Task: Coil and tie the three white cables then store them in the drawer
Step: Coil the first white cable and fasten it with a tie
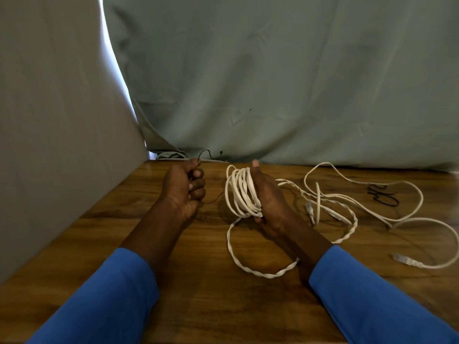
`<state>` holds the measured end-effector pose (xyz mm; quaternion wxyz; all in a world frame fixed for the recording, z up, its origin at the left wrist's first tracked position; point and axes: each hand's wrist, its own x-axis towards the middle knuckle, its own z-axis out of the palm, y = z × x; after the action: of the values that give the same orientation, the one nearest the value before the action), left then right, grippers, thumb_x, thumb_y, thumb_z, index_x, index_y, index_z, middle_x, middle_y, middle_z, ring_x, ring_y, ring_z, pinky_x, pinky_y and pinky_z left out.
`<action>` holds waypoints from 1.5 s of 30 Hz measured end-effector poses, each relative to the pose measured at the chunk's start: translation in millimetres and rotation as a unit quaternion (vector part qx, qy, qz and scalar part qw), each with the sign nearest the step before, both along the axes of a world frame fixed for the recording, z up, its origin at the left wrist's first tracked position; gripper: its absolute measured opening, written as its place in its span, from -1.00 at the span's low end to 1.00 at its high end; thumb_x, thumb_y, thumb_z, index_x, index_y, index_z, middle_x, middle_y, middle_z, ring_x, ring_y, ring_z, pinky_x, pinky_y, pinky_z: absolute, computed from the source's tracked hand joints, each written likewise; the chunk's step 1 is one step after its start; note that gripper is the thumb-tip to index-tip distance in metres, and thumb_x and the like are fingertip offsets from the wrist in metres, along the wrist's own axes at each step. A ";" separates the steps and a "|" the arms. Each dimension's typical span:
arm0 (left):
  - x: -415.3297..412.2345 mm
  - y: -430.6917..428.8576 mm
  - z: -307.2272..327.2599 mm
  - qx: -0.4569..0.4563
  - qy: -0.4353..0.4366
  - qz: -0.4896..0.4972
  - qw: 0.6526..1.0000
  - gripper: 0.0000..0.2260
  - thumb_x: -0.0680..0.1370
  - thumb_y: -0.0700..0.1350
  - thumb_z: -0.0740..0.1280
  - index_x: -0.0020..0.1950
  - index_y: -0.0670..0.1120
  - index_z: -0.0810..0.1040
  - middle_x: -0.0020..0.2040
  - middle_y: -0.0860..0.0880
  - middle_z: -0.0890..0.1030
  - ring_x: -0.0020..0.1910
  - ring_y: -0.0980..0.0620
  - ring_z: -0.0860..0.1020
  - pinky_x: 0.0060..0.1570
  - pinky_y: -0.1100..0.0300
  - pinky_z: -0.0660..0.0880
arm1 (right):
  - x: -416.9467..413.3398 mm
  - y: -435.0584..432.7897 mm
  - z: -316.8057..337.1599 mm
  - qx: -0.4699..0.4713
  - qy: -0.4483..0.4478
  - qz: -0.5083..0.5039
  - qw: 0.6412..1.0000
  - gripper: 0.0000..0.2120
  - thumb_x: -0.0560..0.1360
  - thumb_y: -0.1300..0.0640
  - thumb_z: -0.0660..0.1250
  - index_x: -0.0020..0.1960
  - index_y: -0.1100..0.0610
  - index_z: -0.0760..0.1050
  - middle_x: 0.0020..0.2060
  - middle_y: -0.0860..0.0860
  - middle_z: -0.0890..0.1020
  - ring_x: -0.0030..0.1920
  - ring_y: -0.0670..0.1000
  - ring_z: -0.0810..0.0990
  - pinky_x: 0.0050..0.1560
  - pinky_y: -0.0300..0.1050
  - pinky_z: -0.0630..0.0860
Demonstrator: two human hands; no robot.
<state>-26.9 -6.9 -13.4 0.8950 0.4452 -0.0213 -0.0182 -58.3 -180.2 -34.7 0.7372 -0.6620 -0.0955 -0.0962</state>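
Here the coil of white cable (239, 192) stands as an upright oval, its long axis running from near the person up and away. It sits just above the tabletop (198, 301), centre-right of the view. The right hand (269, 202) grips it along its right side with the thumb straight and pointing up; the fingers are mostly hidden behind the loops. From the coil's lower end a twisted white loop (248, 266) drops onto the wood and passes under the right forearm. The left hand (185, 187), just beside the coil but apart from it, is curled closed around a thin black tie (205, 153), whose ends stick out above and below the fist. The loose white cables (372, 202) sprawl to the right; how many strands lie in that tangle is hard to make out. A pale connector (403, 259) ends one strand.
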 end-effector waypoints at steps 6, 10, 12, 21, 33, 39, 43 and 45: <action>-0.9 -5.0 -4.5 -0.008 -0.019 -0.023 1.000 -0.81 0.67 -0.19 0.18 -0.14 -0.04 0.40 -0.44 0.06 0.37 -0.63 0.19 0.18 -0.70 0.34 0.07 | -10.5 8.1 2.2 -0.063 -0.042 0.005 0.997 -0.52 0.70 -0.20 0.12 -0.01 0.14 0.63 -0.25 0.14 0.69 -0.22 0.11 0.66 -0.06 0.02 0.56; -2.9 -8.8 -4.2 -0.064 -0.042 -0.088 0.993 -0.77 0.69 -0.16 0.17 -0.17 -0.07 0.39 -0.47 0.06 0.35 -0.64 0.19 0.19 -0.70 0.34 0.09 | -17.9 14.6 -2.5 -0.155 -0.083 0.021 0.984 -0.54 0.69 -0.23 0.10 0.05 0.12 0.54 -0.18 0.20 0.66 -0.18 0.12 0.64 -0.07 0.04 0.55; -4.6 -11.0 -6.0 -0.078 -0.044 -0.112 0.990 -0.75 0.69 -0.15 0.16 -0.20 -0.08 0.38 -0.50 0.05 0.34 -0.65 0.18 0.18 -0.68 0.34 0.07 | -19.2 17.0 -4.1 -0.185 -0.096 0.020 0.978 -0.59 0.69 -0.24 0.10 -0.02 0.04 0.52 -0.28 -0.05 0.61 -0.23 -0.09 0.59 -0.12 -0.04 0.49; -4.1 6.1 -4.2 -0.090 -0.056 -0.247 0.963 -0.90 0.61 -0.18 0.19 -0.03 -0.14 0.49 -0.41 0.04 0.35 -0.65 0.19 0.24 -0.70 0.36 0.11 | -18.6 16.5 -0.9 -0.135 -0.056 -0.015 0.989 -0.51 0.69 -0.27 0.09 0.07 0.09 0.60 -0.05 0.29 0.69 -0.03 0.22 0.70 0.14 0.29 0.58; 3.0 24.5 -6.5 -0.069 -0.078 -0.293 0.950 -0.84 0.64 -0.15 0.13 0.01 -0.12 0.49 -0.38 0.06 0.37 -0.62 0.20 0.30 -0.67 0.36 0.15 | -21.3 15.3 0.2 -0.113 -0.069 -0.030 0.991 -0.51 0.72 -0.17 0.07 0.10 0.23 0.55 -0.07 0.43 0.60 -0.18 0.16 0.57 -0.10 0.07 0.51; 1.9 26.9 -8.4 -0.090 -0.074 -0.284 0.952 -0.85 0.64 -0.14 0.15 0.02 -0.11 0.50 -0.39 0.07 0.36 -0.53 0.20 0.11 -0.66 0.37 0.13 | -16.2 17.5 -6.7 -0.163 -0.049 -0.021 0.985 -0.49 0.67 -0.30 0.06 0.06 0.06 0.59 -0.12 0.13 0.71 -0.08 0.12 0.70 0.02 0.14 0.62; 7.0 32.0 -13.8 -0.112 -0.067 -0.306 0.943 -0.86 0.64 -0.15 0.18 0.05 -0.12 0.52 -0.37 0.06 0.39 -0.52 0.21 0.13 -0.64 0.36 0.14 | -16.8 18.2 -5.7 -0.178 -0.066 -0.024 0.982 -0.42 0.68 -0.30 0.05 0.01 0.18 0.56 -0.16 0.33 0.61 -0.20 0.16 0.58 -0.09 0.16 0.54; 7.7 27.6 -16.1 -0.118 -0.062 -0.326 0.936 -0.88 0.63 -0.16 0.21 0.05 -0.14 0.52 -0.36 0.05 0.40 -0.52 0.21 0.14 -0.63 0.35 0.15 | -17.0 19.6 -5.4 -0.174 -0.076 -0.021 0.982 -0.42 0.70 -0.24 0.06 -0.03 0.24 0.55 -0.24 0.27 0.60 -0.23 0.10 0.55 -0.12 0.06 0.48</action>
<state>-19.2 20.7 -29.5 0.8831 0.3051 -0.2230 -0.2780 -75.2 -160.7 -40.1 0.5992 -0.7726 -0.1531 -0.1436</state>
